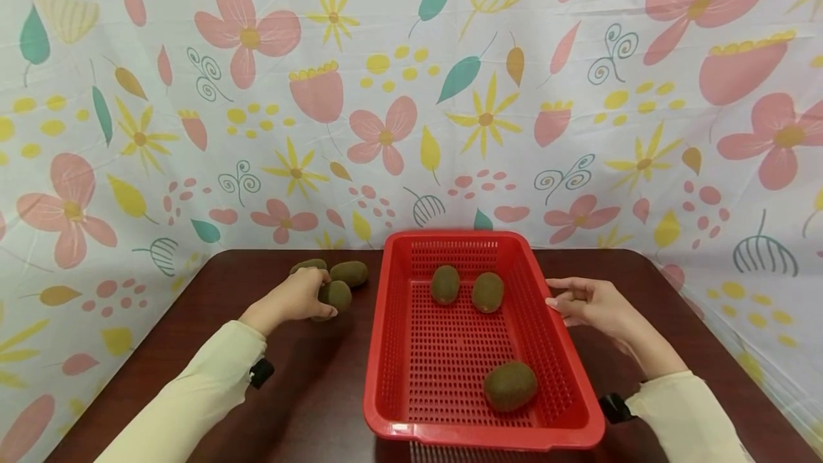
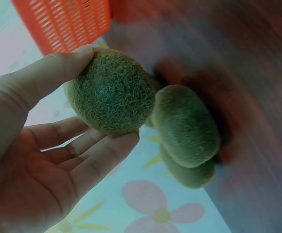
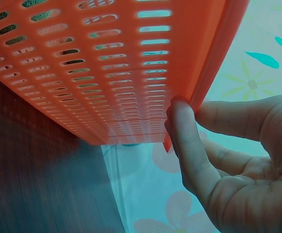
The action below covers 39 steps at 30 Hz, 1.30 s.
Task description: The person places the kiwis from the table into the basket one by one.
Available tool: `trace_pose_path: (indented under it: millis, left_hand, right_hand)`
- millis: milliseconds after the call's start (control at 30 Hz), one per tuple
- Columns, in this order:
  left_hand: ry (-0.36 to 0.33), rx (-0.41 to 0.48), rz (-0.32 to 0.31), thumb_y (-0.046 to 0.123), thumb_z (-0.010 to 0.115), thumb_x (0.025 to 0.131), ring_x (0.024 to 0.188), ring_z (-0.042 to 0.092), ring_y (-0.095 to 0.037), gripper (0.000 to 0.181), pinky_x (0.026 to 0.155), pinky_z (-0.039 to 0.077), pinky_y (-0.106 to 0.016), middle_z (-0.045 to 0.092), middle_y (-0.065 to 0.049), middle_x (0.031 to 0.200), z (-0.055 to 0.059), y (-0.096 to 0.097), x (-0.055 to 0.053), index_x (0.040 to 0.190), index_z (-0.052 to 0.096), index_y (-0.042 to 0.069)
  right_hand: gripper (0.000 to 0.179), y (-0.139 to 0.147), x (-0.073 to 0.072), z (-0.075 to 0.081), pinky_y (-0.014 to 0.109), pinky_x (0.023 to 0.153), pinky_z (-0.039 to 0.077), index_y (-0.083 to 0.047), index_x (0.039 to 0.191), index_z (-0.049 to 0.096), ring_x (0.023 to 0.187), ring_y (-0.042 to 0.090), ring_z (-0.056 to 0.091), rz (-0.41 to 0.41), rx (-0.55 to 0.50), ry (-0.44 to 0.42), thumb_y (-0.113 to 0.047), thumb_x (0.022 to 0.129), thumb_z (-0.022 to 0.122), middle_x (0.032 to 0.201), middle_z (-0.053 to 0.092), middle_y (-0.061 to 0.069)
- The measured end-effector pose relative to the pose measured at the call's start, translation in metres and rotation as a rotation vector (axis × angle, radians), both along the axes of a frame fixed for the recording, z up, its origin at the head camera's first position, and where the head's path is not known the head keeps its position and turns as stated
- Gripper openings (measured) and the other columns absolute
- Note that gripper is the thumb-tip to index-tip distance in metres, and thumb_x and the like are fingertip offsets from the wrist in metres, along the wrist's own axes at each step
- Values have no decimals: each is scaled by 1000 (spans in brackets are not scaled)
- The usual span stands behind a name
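Note:
Left of the basket, my left hand (image 1: 297,296) grips a brown fuzzy kiwi (image 2: 113,92) between thumb and fingertips. Beside that fruit, two more kiwis lie on the table, one kiwi (image 1: 349,274) just behind it and another kiwi (image 1: 308,264) partly hidden by the hand. Whether the gripped one touches the table I cannot tell. A red plastic basket (image 1: 376,349) holds three kiwis: two, including one kiwi (image 1: 488,292), toward the back and a third kiwi (image 1: 510,386) near the front right. On the basket's right rim, my right hand (image 3: 238,165) pinches the edge between thumb and fingers.
Everything stands on a dark brown table (image 1: 315,384) with rounded far corners. Behind and around it hangs a white cloth (image 1: 398,184) printed with flowers and leaves, close to the table's far edge. A ridged strip shows under the basket's front edge.

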<state>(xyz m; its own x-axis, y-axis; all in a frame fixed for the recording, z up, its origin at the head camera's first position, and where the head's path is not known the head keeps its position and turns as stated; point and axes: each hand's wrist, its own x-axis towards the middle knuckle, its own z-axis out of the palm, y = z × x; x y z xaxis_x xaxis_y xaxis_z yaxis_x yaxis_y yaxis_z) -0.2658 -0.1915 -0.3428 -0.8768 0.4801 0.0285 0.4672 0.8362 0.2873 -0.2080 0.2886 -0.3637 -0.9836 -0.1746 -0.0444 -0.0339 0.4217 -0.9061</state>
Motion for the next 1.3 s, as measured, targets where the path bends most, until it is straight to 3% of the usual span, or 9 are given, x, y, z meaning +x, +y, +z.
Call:
trace_pose_path:
  millis: [133, 233, 467, 533, 767, 933, 1133, 1200, 1300]
  left_hand:
    - [9, 23, -2, 20, 81, 76, 76, 57, -19, 49, 69, 49, -34, 64, -18, 98, 8, 1, -2, 109, 62, -11]
    - [-24, 50, 10, 19, 80, 78, 73, 56, -19, 51, 65, 47, -32, 64, -17, 100, 13, 3, -3, 113, 60, -12]
    - [9, 31, 16, 24, 79, 79, 89, 60, -25, 53, 77, 50, -38, 65, -21, 109, 29, 11, -3, 114, 60, -11]
    - [16, 40, 17, 24, 79, 79, 85, 59, -25, 53, 75, 50, -38, 65, -22, 108, 34, 15, -4, 113, 61, -12]
    - [23, 72, 4, 24, 79, 79, 65, 47, -16, 44, 63, 42, -31, 63, -10, 82, 53, 28, -4, 106, 63, -8]
    - [41, 85, -12, 23, 79, 80, 65, 49, -15, 45, 65, 43, -30, 64, -10, 85, 64, 40, -4, 108, 64, -8]
    - [49, 80, -26, 24, 78, 80, 58, 44, -14, 35, 56, 39, -27, 56, -6, 69, 79, 58, -4, 96, 64, -4]
    - [42, 77, -29, 25, 77, 80, 62, 49, -16, 36, 59, 42, -29, 57, -7, 73, 83, 65, -4, 98, 64, -4]
    - [43, 65, -49, 26, 76, 81, 78, 56, -21, 46, 71, 48, -35, 64, -14, 92, 89, 76, -5, 112, 62, -6]
  right_hand:
    - [65, 0, 0, 0, 40, 75, 57, 9, 139, 42, 82, 25, 68, -7, -6, -6, -24, 90, 69, 99, 67, 16]
    - [65, 1, -1, 0, 41, 75, 57, 10, 139, 41, 82, 25, 68, -5, -8, 1, -24, 91, 69, 99, 67, 16]
    - [64, 1, -1, -1, 40, 74, 57, 10, 139, 41, 82, 25, 69, -2, -5, 6, -23, 91, 68, 100, 67, 16]
    - [63, 0, -1, -1, 40, 74, 57, 11, 139, 41, 81, 24, 68, 0, -6, 10, -22, 91, 67, 100, 67, 16]
    - [62, 0, -1, -2, 39, 74, 58, 11, 139, 40, 81, 23, 68, 3, -15, 0, -20, 93, 66, 100, 67, 15]
    - [64, -1, 1, 0, 39, 74, 57, 10, 139, 41, 82, 25, 68, -3, -14, -3, -23, 91, 68, 100, 67, 16]
    - [65, -1, 1, 0, 39, 74, 57, 10, 139, 42, 83, 25, 69, -4, -10, -1, -24, 90, 69, 100, 67, 17]
    - [64, -1, 1, 0, 39, 74, 57, 10, 139, 41, 82, 25, 69, -1, -8, 1, -23, 91, 68, 100, 67, 16]
    - [63, -1, 0, -1, 39, 74, 58, 11, 139, 41, 81, 24, 69, 7, -5, 10, -21, 92, 67, 99, 67, 16]
